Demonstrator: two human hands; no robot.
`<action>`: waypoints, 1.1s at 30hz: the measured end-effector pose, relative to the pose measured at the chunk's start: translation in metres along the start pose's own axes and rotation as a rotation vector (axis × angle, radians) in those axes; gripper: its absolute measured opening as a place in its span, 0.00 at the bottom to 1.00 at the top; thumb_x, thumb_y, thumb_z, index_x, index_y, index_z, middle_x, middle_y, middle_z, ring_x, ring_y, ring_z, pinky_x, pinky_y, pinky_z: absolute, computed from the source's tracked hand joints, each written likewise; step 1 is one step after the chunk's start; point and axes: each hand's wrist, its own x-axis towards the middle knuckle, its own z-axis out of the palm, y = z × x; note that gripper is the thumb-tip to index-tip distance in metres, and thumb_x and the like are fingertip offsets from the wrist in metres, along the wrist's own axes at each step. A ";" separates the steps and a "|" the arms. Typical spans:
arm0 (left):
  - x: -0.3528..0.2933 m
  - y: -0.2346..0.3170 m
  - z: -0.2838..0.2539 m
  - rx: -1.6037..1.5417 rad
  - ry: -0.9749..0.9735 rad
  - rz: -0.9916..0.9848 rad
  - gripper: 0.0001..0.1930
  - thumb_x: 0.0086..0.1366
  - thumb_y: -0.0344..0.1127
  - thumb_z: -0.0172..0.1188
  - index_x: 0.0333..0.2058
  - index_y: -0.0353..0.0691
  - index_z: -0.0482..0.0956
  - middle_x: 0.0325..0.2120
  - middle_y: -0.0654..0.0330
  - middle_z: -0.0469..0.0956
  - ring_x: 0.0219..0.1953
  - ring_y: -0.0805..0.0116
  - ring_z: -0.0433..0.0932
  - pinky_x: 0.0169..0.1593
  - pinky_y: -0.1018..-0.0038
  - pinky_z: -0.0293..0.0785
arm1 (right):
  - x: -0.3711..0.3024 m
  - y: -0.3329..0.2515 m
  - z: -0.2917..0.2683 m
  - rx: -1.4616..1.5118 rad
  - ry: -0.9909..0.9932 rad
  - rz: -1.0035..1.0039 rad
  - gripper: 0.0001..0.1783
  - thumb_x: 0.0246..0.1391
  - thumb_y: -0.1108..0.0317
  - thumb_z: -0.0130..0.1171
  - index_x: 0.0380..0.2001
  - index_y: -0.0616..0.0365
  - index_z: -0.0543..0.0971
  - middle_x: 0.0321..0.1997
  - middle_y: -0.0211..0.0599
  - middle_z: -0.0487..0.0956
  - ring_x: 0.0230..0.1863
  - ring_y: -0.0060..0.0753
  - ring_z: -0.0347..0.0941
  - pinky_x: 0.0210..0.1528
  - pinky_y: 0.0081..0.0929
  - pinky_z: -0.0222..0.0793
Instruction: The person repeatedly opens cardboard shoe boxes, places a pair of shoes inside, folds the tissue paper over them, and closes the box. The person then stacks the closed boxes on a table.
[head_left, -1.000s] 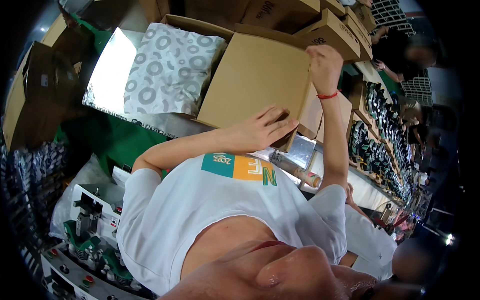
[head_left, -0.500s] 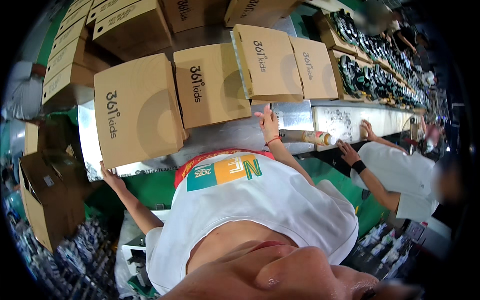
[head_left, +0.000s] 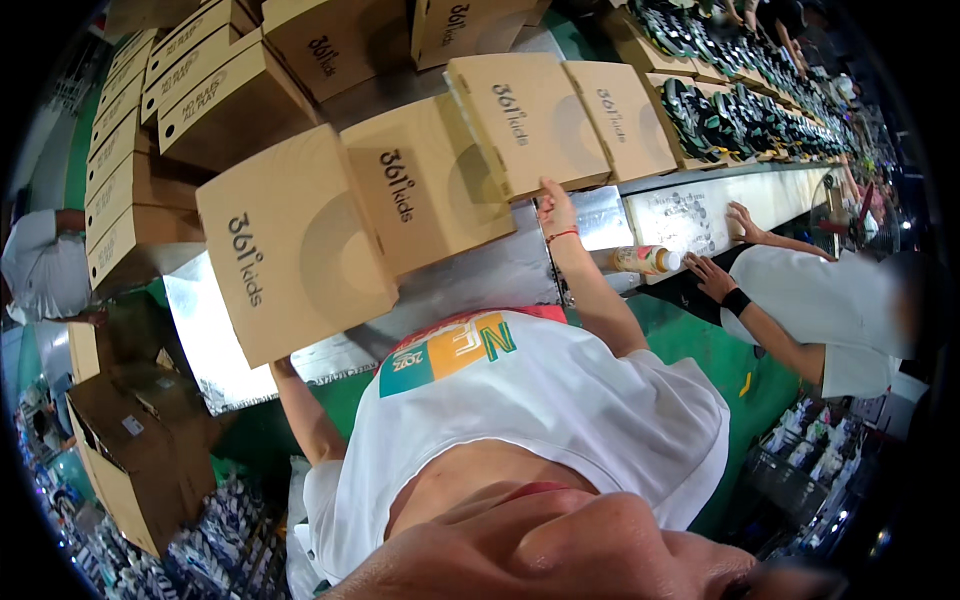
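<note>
A large tan shoebox (head_left: 295,245) lies with its lid up at the left of a short row on the metal-topped table. My left hand (head_left: 284,368) is at its near edge, with the fingers hidden beneath the box. Right of it, a second shoebox (head_left: 425,190) sits slanted and partly overlapped. My right hand (head_left: 557,212), a red cord round its wrist, has its fingers curled against the near edge of a third shoebox (head_left: 530,125). Beside that is a fourth shoebox (head_left: 620,120).
Stacked shoeboxes (head_left: 235,110) stand at the far left. Open boxes of dark shoes (head_left: 700,120) line the far right. A drink bottle (head_left: 645,260) lies on the table (head_left: 480,275), near a co-worker's hands (head_left: 712,278). An open carton (head_left: 140,440) is at the lower left.
My left hand has shifted right along the near edge of the left shoebox, which now sits more tilted. The right hand has moved up from the tabletop to the third shoebox's edge.
</note>
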 end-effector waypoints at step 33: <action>0.033 -0.025 0.087 0.154 -0.185 -0.001 0.29 0.59 0.52 0.52 0.53 0.38 0.64 0.50 0.58 0.68 0.50 0.66 0.68 0.52 0.69 0.64 | 0.106 -0.186 0.342 -1.995 -0.231 -1.759 0.46 0.33 0.60 0.69 0.57 0.52 0.57 0.58 0.39 0.60 0.57 0.49 0.55 0.54 0.46 0.57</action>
